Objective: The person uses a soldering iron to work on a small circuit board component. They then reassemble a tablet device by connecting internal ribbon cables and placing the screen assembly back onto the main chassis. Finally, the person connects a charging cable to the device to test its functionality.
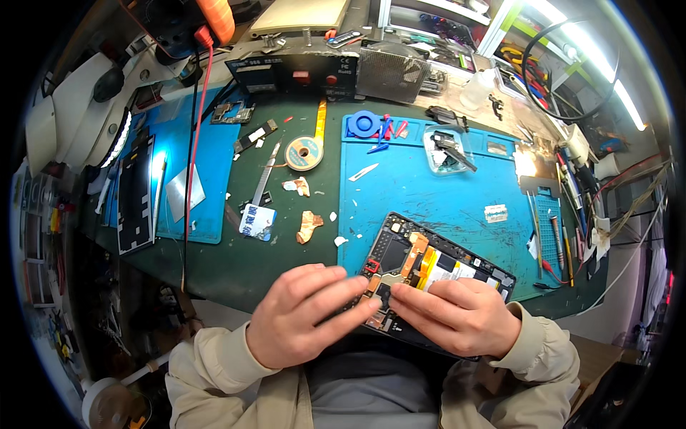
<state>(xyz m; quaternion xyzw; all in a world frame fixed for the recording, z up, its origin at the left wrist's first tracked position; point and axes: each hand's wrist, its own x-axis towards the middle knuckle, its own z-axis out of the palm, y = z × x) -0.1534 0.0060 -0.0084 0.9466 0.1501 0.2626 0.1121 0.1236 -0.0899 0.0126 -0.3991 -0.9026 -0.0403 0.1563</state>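
An opened tablet [487,270] lies tilted at the front edge of the blue mat, its inside facing up. Copper-coloured foil [414,250], an orange flat cable [429,268] and a white-labelled battery [451,270] show within it. My left hand [307,311] reaches over the tablet's left end, fingers stretched out and apart, fingertips at the circuit board. My right hand [461,314] lies across the near long edge, fingers together and closed on the tablet, their tips by a small dark part on the board. Its thumb is hidden.
Left of the mat are a tape roll [304,153], a thin metal blade tool [266,174] and crumpled copper foil scraps [309,227]. A clear plastic box [448,149] of small parts stands on the mat. A razor blade [495,214] lies right; a red-black cable pair hangs at left.
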